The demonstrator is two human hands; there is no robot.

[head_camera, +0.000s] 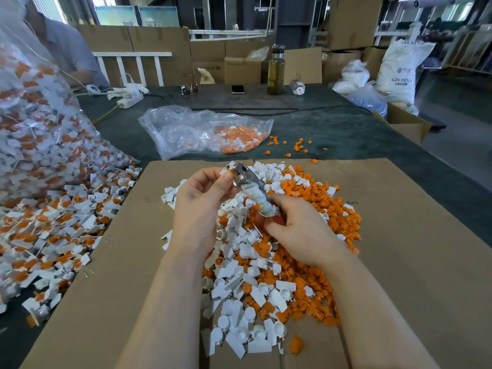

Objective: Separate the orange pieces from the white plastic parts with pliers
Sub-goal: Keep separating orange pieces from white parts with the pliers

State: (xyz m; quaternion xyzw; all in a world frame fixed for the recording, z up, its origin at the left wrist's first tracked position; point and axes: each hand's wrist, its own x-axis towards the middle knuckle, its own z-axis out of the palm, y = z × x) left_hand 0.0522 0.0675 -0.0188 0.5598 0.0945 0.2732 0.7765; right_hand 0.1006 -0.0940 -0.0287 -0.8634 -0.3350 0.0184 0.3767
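Two hands work above a mixed pile on a cardboard sheet (399, 235).

Right hand (300, 233) is wrapped around the taped handles of the pliers (249, 186), head pointing up and away. Left hand (202, 206) pinches a white plastic part (226, 170) between thumb and fingers, touching the plier head. Below lie white plastic parts (239, 296) and separated orange pieces (327, 209); unsorted parts (53, 225) spill from a bag at left.

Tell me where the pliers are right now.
In the head view, the pliers are centre frame above the sorted pile: right hand grips the wrapped handles, and the left hand holds a part at the jaws.
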